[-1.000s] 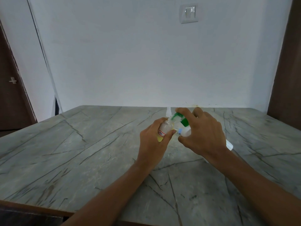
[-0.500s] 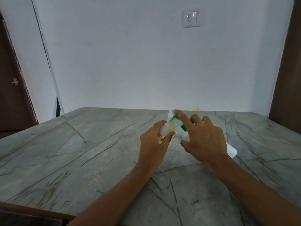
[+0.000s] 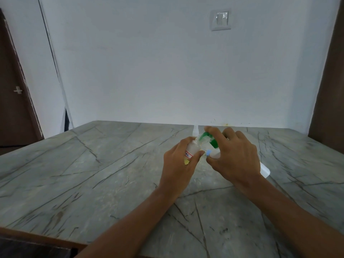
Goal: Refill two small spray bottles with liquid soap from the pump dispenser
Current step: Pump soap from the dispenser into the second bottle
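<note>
Between the two hands, soap is going into a small bottle.

The left hand [image 3: 179, 161] is closed around the small bottle [image 3: 191, 150], tilted toward the right hand [image 3: 233, 157], which is curled over the dispenser [image 3: 265, 170] with a finger on its green pump [image 3: 209, 139]. If nozzle and neck drift apart, soap would likely spill onto the counter [image 3: 93, 174]. Just beyond the hands stands a white piece [image 3: 195, 128], perhaps the second bottle; it could be knocked. A switch [image 3: 220, 19] is on the far wall.
</note>
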The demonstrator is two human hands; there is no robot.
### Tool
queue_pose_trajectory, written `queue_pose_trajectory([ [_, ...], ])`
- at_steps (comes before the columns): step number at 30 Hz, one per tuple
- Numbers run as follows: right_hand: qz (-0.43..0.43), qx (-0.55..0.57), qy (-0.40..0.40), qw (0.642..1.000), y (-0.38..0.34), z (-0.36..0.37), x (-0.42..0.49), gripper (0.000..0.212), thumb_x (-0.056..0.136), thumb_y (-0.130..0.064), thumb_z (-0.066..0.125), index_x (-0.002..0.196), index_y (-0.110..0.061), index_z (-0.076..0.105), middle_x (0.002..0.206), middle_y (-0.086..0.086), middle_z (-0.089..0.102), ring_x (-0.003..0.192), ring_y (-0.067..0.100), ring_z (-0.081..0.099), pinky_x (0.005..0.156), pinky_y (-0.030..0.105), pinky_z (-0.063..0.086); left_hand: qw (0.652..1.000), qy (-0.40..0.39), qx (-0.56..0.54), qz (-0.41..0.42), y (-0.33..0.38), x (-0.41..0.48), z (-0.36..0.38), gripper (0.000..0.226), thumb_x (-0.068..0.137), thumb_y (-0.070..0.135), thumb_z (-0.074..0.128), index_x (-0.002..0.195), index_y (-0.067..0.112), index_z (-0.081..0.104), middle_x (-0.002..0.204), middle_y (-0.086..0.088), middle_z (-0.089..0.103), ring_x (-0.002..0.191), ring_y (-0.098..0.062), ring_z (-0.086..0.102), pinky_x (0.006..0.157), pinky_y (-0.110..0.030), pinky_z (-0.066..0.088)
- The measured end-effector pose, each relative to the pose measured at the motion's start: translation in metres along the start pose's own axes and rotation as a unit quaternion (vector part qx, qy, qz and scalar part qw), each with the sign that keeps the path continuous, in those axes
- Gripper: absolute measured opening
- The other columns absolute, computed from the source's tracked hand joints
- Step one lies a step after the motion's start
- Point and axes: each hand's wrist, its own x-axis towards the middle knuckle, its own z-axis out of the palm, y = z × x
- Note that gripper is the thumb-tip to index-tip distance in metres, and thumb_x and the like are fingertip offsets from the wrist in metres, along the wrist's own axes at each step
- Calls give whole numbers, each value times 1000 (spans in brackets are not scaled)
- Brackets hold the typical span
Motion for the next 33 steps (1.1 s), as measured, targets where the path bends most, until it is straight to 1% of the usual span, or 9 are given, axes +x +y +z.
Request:
queue_pose_trajectory([
  [3, 0, -15, -4, 1000, 0, -1, -2, 86, 57, -38, 86, 130, -35, 38, 87, 1, 61, 73, 22, 55, 51, 29, 43, 1000, 2, -2, -3, -1, 0, 1, 44, 79, 32, 72, 116, 12, 60, 103, 0, 69, 81, -2, 57, 71, 2, 41],
  [9, 6, -66, -53, 996, 1, -1, -3, 97, 66, -44, 78, 143, -43, 19, 97, -2, 64, 81, 20, 56, 55, 31, 49, 1000, -5, 5, -29, -4, 3, 1, 46, 80, 35, 70, 119, 15, 58, 108, 2, 67, 84, -1, 54, 70, 2, 41],
  [13, -8, -91, -78, 993, 2, -2, -4, 97, 75, -48, 70, 148, -45, 6, 104, -3, 63, 89, 20, 56, 60, 32, 49, 999, -9, 12, -37, -6, 3, 2, 49, 81, 36, 69, 122, 15, 57, 113, -1, 66, 92, -8, 59, 74, -4, 43],
  [16, -15, -98, -87, 991, 2, -3, -4, 98, 77, -48, 68, 147, -45, 1, 103, -4, 61, 89, 19, 54, 60, 32, 48, 999, -5, 13, -36, -7, 3, 1, 47, 81, 34, 71, 121, 15, 58, 111, -1, 66, 93, -11, 61, 76, -9, 45],
  [20, -21, -89, -95, 991, 2, -4, -3, 94, 76, -47, 69, 144, -42, 5, 103, -3, 61, 89, 19, 54, 60, 31, 47, 999, -7, 9, -37, -6, 3, 0, 46, 81, 33, 71, 120, 12, 58, 112, -2, 66, 95, -12, 61, 79, -16, 50],
  [24, -22, -76, -92, 993, 2, -5, -2, 91, 72, -45, 74, 140, -40, 13, 99, -1, 63, 85, 20, 55, 59, 31, 47, 999, -14, 9, -44, -6, 2, 2, 48, 81, 34, 70, 121, 12, 56, 114, -2, 65, 97, -11, 60, 77, -8, 44],
  [28, -16, -57, -91, 994, 3, -3, 0, 90, 68, -44, 78, 135, -40, 17, 96, 2, 64, 80, 21, 53, 59, 32, 48, 999, -20, 9, -48, -5, 2, 2, 48, 81, 33, 69, 121, 11, 56, 115, -4, 64, 98, -13, 60, 79, -12, 46],
  [31, -12, -50, -91, 995, 4, -2, 1, 87, 67, -44, 79, 131, -40, 22, 95, 2, 62, 78, 19, 52, 60, 32, 48, 999, -21, 11, -39, -5, 2, 3, 47, 81, 32, 70, 120, 10, 57, 113, -5, 65, 96, -13, 60, 75, -6, 41],
  [33, -9, -41, -83, 996, 5, -2, 1, 84, 64, -45, 81, 129, -39, 29, 92, 2, 62, 76, 20, 54, 60, 32, 49, 999, -26, 13, -34, -5, 1, 3, 47, 81, 32, 71, 119, 9, 57, 112, -5, 65, 95, -13, 60, 74, -3, 39],
])
